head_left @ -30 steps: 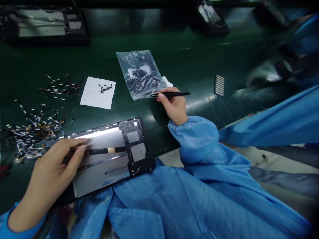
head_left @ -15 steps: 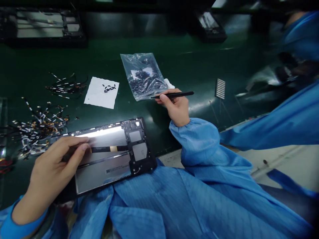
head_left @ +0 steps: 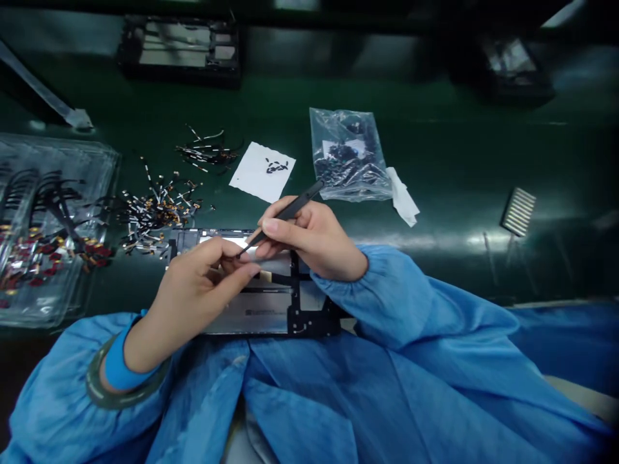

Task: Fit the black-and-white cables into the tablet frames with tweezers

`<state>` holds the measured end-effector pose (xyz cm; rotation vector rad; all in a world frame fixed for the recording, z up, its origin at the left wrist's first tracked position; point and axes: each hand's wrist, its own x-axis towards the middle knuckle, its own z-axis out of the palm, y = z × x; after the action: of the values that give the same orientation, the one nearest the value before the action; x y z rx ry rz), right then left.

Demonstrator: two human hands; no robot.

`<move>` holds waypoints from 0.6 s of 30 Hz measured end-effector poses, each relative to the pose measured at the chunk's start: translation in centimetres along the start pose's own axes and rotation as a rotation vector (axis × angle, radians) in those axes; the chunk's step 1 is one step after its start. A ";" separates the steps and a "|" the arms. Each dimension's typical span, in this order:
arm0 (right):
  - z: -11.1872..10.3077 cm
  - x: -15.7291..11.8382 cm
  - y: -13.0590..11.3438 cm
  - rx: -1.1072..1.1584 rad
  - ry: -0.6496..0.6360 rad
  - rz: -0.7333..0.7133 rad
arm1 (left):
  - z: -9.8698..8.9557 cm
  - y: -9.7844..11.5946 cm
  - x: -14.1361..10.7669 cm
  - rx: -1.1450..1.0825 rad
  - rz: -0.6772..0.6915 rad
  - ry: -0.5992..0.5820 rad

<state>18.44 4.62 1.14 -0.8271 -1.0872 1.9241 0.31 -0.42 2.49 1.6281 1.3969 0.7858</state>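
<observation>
Black tweezers (head_left: pixel 297 206) are gripped in my right hand (head_left: pixel 316 238), their tip slanting down to the fingertips of my left hand (head_left: pixel 203 280). My left thumb and fingers are closed together; what they pinch is too small to make out. Both hands are above an opened tablet (head_left: pixel 271 319), which lies along the bench edge against my blue smock. A dark ribbon cable with a gold patch (head_left: pixel 265 276) runs across the tablet just beside my left thumb. My hands hide much of the tablet's upper half.
Behind the tablet lie a white paper (head_left: pixel 254 177) with small black pieces, a clear plastic bag (head_left: pixel 351 154) of dark parts and a white scrap (head_left: pixel 402 198). Loose cables (head_left: pixel 157 209) pile at left, beside clear trays (head_left: pixel 104 151). A ridged block (head_left: pixel 518 211) lies right.
My right hand has brought the tweezers from the plastic bag over the tablet to my left fingertips. The camera view has shifted left, showing the trays; the co-worker's sleeve at upper right is gone.
</observation>
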 end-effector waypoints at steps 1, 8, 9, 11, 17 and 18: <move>0.0 0.1 0.1 0.039 0.004 0.043 | -0.1 0.1 -0.1 -0.015 -0.020 -0.001; 0.2 0.3 0.9 0.212 -0.006 0.220 | -0.2 0.4 -0.4 -0.181 -0.128 -0.063; 0.1 0.4 1.0 0.220 -0.009 0.222 | -0.2 0.3 -0.4 -0.187 -0.128 -0.064; 0.1 0.4 1.2 0.231 -0.018 0.222 | -0.2 0.2 -0.4 -0.187 -0.125 -0.069; -0.1 0.5 1.3 0.247 -0.037 0.229 | -0.3 0.0 -0.4 -0.158 -0.128 -0.077; -0.2 0.5 1.3 0.246 -0.037 0.233 | -0.3 0.0 -0.4 -0.157 -0.130 -0.078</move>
<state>17.92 4.63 -0.19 -0.8105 -0.7811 2.2210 -0.02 -0.77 2.63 1.4183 1.3362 0.7296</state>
